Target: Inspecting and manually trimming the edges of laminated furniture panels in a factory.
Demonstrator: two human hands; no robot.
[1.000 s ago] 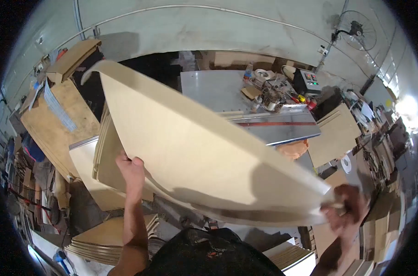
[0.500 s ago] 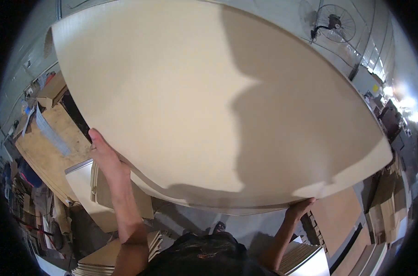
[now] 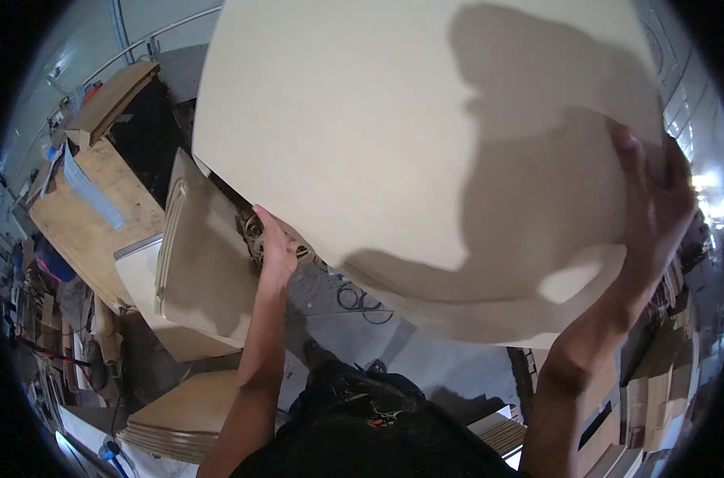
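A large cream-coloured board (image 3: 362, 143) with a curved lower edge fills the upper middle, held up in front of me. My left hand (image 3: 276, 243) is closed on its lower left edge, thumb on the near face. Over at the right edge, my right hand (image 3: 657, 191) grips the same board, its thumb lying against the near face and the other fingers partly hidden. A dark shadow falls across the board's right half.
Several cream boards (image 3: 210, 255) lean together at the left, beside a tan worktop (image 3: 91, 211) with a paper strip (image 3: 91, 191) on it. More stacked boards (image 3: 182, 418) lie lower left, others (image 3: 501, 438) lower right. Looped black cable (image 3: 362, 299) rests on the grey floor.
The board has swung to the right, uncovering the leaning boards at left. My right hand has moved from the bottom edge up to the right edge; my left hand has shifted right.
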